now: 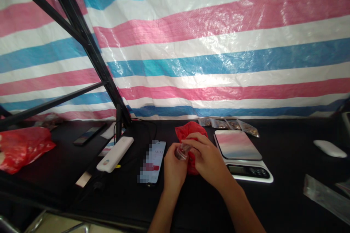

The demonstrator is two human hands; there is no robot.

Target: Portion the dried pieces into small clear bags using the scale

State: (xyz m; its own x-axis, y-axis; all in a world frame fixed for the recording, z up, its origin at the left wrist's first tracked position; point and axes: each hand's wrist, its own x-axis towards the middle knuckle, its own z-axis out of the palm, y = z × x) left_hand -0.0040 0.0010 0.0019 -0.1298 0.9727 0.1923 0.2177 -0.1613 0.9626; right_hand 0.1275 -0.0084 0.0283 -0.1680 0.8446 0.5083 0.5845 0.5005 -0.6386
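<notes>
My left hand (174, 167) is closed around a small clear jar (182, 150), held over the black table (287, 160). The fingers of my right hand (207, 156) curl over the jar's top and pinch it. Just behind both hands lies a red plastic bag (190, 130), partly hidden by my fingers. What the jar contains cannot be made out.
A digital kitchen scale (240, 153) stands right of my hands, small filled packets (232, 123) behind it. A phone (153, 162) and white power bank (115, 154) lie to the left, another phone (89, 133) and red bag (22, 147) farther left. A white mouse (329, 148) sits far right.
</notes>
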